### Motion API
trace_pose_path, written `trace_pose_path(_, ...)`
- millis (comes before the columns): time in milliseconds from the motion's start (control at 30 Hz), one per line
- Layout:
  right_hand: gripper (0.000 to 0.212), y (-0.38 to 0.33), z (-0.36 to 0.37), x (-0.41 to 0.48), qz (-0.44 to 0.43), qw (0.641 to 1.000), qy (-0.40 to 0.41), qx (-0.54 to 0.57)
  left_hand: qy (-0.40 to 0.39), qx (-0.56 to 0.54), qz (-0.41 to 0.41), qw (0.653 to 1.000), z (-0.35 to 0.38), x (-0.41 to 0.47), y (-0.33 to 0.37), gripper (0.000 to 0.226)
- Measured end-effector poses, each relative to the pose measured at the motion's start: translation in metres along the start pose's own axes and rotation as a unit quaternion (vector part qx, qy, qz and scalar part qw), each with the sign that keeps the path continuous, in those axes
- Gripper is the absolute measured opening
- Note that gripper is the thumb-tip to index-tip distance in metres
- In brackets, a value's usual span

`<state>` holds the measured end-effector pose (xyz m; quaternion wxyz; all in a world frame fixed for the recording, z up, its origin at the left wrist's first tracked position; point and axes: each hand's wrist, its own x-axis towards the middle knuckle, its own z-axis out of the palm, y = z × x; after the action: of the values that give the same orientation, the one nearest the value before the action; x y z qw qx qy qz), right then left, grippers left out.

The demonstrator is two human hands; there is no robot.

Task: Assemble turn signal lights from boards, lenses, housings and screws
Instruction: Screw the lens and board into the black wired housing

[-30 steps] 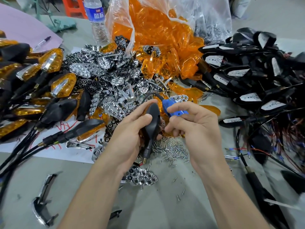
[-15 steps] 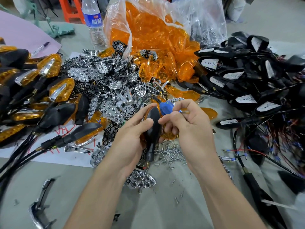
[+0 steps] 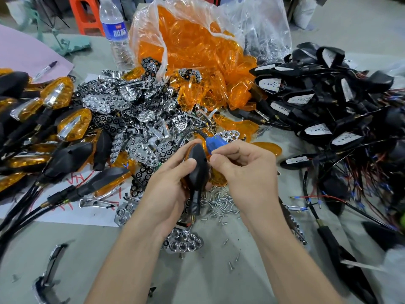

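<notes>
Cluttered table [image 3: 208, 281], black housing [image 3: 198, 167] being gripped by left hand [image 3: 166, 189], blue tool [image 3: 213, 144] being pinched by right hand [image 3: 247, 172] fingers [image 3: 221, 160].

Bare forearms reaching forward, left hand [image 3: 173, 183] gripping black housing [image 3: 198, 167], thumb on top; right hand [image 3: 247, 172] pinching blue tool [image 3: 213, 144], fingers curled

Black housing [image 3: 198, 165] gripped in left hand [image 3: 168, 189], stem down. Blue screwdriver [image 3: 213, 144] pinched by right hand [image 3: 245, 172], set against housing. Loose screws [image 3: 221, 202] heaped beneath. Orange lenses [image 3: 197, 53] bagged behind.
</notes>
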<state>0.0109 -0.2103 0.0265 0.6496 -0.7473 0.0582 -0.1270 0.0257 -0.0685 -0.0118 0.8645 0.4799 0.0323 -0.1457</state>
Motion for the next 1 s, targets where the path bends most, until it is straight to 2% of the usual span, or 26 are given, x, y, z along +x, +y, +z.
trace_pose_path(100,0.031,0.001,0.006,-0.002,0.024,1.0,-0.009,0.001,0.006,-0.013,0.005,1.0,0.0,-0.001,0.001,0.041)
trace_pose_path(200,0.033,0.001,0.008,-0.005,0.029,0.998,-0.013,-0.048,0.014,-0.023,0.013,1.0,0.0,-0.003,0.0,0.04)
trace_pose_path(367,0.024,-0.004,-0.002,-0.004,0.045,0.995,-0.019,-0.088,0.008,-0.009,0.008,1.0,0.002,0.0,-0.003,0.042)
trace_pose_path(633,0.017,0.003,-0.006,0.004,0.09,0.992,-0.042,-0.084,-0.021,0.032,0.017,0.999,-0.004,-0.003,-0.004,0.045)
trace_pose_path(833,0.022,0.008,-0.008,0.008,0.147,0.985,-0.075,0.042,-0.037,0.038,0.002,0.999,-0.003,-0.006,-0.001,0.048)
trace_pose_path(1000,0.03,0.007,-0.013,0.015,0.287,0.938,-0.147,0.128,-0.062,0.037,-0.011,0.997,-0.009,-0.009,0.0,0.047)
